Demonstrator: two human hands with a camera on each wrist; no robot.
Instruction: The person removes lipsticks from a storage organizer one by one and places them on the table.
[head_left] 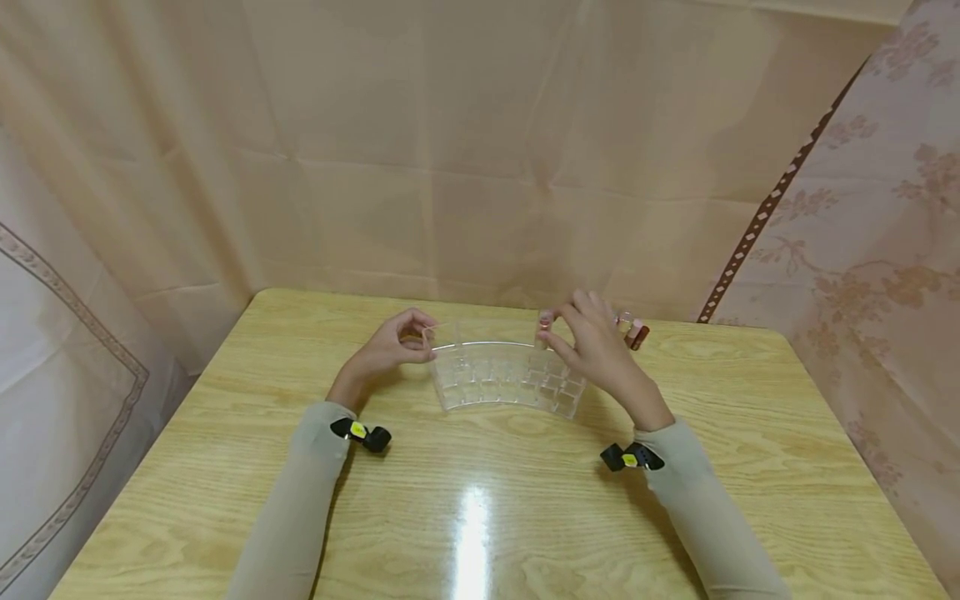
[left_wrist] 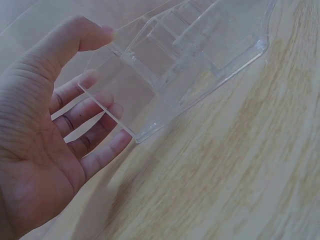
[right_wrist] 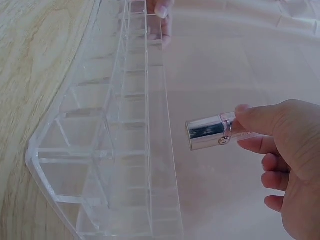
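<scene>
A clear, curved lipstick organizer (head_left: 495,377) with rows of small compartments stands on the table. My left hand (head_left: 396,340) holds its left end; in the left wrist view the thumb touches the upper edge and the fingers (left_wrist: 95,135) lie around the side panel. My right hand (head_left: 600,350) pinches a lipstick tube (right_wrist: 207,132) between thumb and index finger, above the organizer's back right part. The tube has a shiny silver end and a pinkish, clear end, and lies roughly sideways in the right wrist view. Compartments near the right hand look empty.
Several more lipstick tubes (head_left: 637,335), one dark red, lie behind the right hand and are partly hidden by it. The wooden table (head_left: 465,467) ends at a beige curtain (head_left: 450,208) at the back. Patterned cloth (head_left: 885,233) hangs to the right.
</scene>
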